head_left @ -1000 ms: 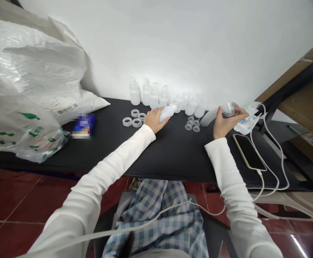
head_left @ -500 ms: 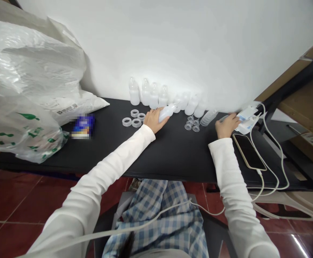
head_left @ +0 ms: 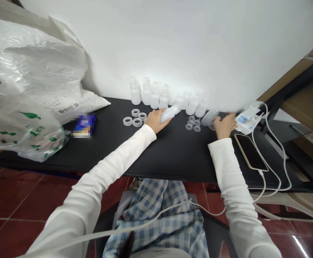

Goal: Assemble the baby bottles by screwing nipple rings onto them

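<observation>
In my left hand [head_left: 155,122] is a white feeding bottle [head_left: 167,114], lying slanted with its clear teat end up and to the right. My fingers are wrapped round its body. My right hand [head_left: 225,125] has thumb and fingers apart at the right end of a nested row of clear bottle caps [head_left: 209,116]. One clear cap [head_left: 212,125] lies against the thumb side. Several clear teats [head_left: 193,123] rest between the hands. Left of my left hand lie several translucent collar rings [head_left: 137,122]. Capped bottles [head_left: 135,94] stand along the wall, beside uncapped-looking white bottles [head_left: 192,105].
A phone [head_left: 250,152] on a charging cable and a white-and-blue box [head_left: 246,120] sit at the right. Large plastic bags [head_left: 35,71] and a blurred blue packet [head_left: 83,125] occupy the left. Cardboard boxes [head_left: 311,143] stand on the far right.
My right hand has shifted slightly left, toward the nested caps, and its fingers have spread. A clear piece by its fingers now shows at its thumb side. My left hand still holds the bottle.
</observation>
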Demonstrator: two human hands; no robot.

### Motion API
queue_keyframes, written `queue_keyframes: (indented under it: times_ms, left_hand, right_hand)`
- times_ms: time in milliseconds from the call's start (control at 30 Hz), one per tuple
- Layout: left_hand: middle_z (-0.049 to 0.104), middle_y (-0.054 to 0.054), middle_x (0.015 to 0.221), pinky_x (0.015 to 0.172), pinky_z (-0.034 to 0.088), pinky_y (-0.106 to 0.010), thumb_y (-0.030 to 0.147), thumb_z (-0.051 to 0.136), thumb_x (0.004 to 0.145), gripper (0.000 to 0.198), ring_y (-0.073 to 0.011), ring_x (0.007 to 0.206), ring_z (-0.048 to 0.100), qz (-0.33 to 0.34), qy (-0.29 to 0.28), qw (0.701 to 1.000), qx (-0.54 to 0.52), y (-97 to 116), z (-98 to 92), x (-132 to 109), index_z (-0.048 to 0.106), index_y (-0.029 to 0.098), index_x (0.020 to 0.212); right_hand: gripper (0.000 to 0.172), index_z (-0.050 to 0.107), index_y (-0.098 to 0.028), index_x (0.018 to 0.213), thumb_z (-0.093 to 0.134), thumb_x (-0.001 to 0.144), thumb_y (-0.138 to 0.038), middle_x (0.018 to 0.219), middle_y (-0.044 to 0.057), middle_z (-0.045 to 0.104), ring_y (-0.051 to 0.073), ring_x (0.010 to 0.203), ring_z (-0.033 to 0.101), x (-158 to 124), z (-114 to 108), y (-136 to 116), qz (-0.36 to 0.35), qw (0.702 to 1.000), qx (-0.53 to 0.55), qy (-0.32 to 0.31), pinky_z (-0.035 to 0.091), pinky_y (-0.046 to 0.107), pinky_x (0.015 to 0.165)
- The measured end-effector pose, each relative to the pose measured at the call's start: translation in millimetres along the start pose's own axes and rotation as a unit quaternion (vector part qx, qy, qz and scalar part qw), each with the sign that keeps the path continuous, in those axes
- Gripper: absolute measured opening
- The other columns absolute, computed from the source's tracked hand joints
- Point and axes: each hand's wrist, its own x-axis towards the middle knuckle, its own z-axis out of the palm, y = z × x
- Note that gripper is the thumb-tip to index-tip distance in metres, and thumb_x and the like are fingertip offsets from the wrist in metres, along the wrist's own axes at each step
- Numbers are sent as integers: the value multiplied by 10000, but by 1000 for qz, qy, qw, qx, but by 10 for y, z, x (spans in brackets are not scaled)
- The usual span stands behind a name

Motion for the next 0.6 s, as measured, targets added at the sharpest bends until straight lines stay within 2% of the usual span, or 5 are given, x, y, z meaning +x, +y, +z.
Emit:
queue_keyframes:
  times_ms: [67,133,300,400,600]
  left_hand:
    - [674,-142,1295,970,454,-433,527,566,938,578,-311,1117,597,25,3,1000,-4,-5,11,-7,553,172,1394]
    - [673,-148,1280,986,447,-435,516,581,935,583,-310,1132,591,65,5,998,-2,-8,18,-16,551,182,1411]
    - [644,-153,1323,1064,396,-460,450,536,973,520,-314,1238,560,166,1,986,10,19,-12,-39,560,222,1439]
    - [630,-135,1371,1104,371,-465,414,469,1003,479,-305,1292,538,183,2,983,13,37,-40,-46,568,258,1444]
    - [622,-105,1415,1148,360,-468,382,421,1018,453,-289,1341,522,180,8,983,21,25,-42,-37,584,300,1433]
  right_hand:
    - [223,519,-185,1053,450,857,-264,1136,176,580,338,1116,546,-30,-108,-148,-65,996,46,50,390,615,1014]
    - [232,552,-186,1014,345,949,-267,1074,147,605,284,1063,574,-112,-185,-300,-161,981,98,44,444,506,982]
    - [356,614,-201,1114,346,1028,-418,959,90,665,236,915,625,-436,-159,-576,-323,923,120,-174,473,392,881]
    - [389,643,-205,1060,371,1028,-482,903,78,685,227,815,612,-543,-84,-627,-357,891,125,-251,464,386,832]
    - [430,652,-207,1039,378,1024,-538,900,77,695,227,809,614,-559,-74,-618,-364,877,138,-282,459,386,828]
